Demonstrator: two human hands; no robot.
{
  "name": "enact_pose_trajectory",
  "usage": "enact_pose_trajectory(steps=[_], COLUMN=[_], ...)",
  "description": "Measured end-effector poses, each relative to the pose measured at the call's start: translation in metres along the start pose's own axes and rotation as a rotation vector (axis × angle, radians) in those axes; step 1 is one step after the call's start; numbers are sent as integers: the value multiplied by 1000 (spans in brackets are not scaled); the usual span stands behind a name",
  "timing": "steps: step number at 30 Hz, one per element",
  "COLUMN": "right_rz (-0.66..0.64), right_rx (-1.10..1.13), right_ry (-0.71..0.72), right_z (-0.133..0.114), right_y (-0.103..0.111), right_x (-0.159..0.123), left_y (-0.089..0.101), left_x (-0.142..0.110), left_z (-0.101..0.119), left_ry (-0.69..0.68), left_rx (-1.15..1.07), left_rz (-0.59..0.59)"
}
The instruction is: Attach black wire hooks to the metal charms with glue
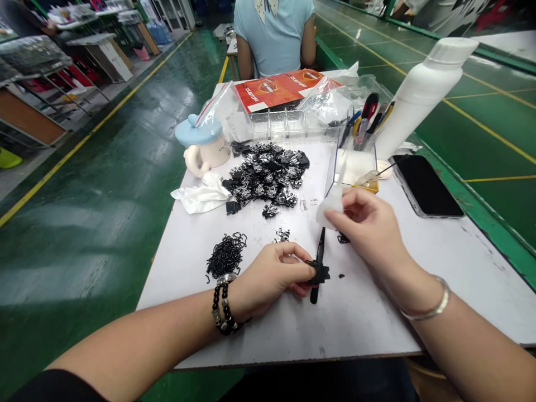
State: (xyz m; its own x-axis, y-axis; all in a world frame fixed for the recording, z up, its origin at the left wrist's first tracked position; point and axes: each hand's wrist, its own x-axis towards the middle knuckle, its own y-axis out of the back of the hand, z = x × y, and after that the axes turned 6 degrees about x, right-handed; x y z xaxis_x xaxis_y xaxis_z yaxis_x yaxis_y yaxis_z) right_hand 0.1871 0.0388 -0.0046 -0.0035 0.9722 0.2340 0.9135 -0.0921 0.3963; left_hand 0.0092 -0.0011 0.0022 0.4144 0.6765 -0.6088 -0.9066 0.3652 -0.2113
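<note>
My left hand (280, 271) pinches a small black plastic part (320, 272) low over the table. Black tweezers (321, 244) lie behind and beneath that part, their handle end showing on the near side. In my right hand (368, 226) is a small translucent white squeeze bottle (332, 205), its thin nozzle pointing upward. Its fingers are closed on the bottle's side. To the left of my left hand sits a pile of small curved black pieces (225, 255). Farther back is a large heap of black parts with shiny metal bits (268, 176).
A lidded mug (209, 151) and crumpled tissue (203, 192) stand at the left. Along the right are a clear tool holder (355, 162), a tall white bottle (422, 95) and a phone (429, 187). Orange packaging (276, 89) lies at the back; a person (274, 39) sits beyond.
</note>
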Motion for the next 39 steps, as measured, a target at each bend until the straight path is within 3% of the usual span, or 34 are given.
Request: enact_pose_trajectory(steps=[4, 6, 10, 17, 26, 39], right_rz=[-48, -8, 84, 76, -7, 0], right_rx=[636, 741, 719, 616, 521, 499], right_ry=[-248, -288, -194, 32, 62, 57], right_z=[-8, -10, -13, -19, -16, -15], right_y=[14, 18, 19, 18, 15, 14], right_x=[-4, -5, -10, -26, -34, -34], left_y=[0, 0, 0, 1, 0, 0], left_x=[0, 1, 0, 0, 0, -1], left_z=[1, 1, 2, 3, 5, 6], left_ry=[17, 19, 25, 31, 44, 46], left_rx=[-19, -23, -21, -10, 8, 29], left_rz=[-3, -3, -9, -17, -17, -13])
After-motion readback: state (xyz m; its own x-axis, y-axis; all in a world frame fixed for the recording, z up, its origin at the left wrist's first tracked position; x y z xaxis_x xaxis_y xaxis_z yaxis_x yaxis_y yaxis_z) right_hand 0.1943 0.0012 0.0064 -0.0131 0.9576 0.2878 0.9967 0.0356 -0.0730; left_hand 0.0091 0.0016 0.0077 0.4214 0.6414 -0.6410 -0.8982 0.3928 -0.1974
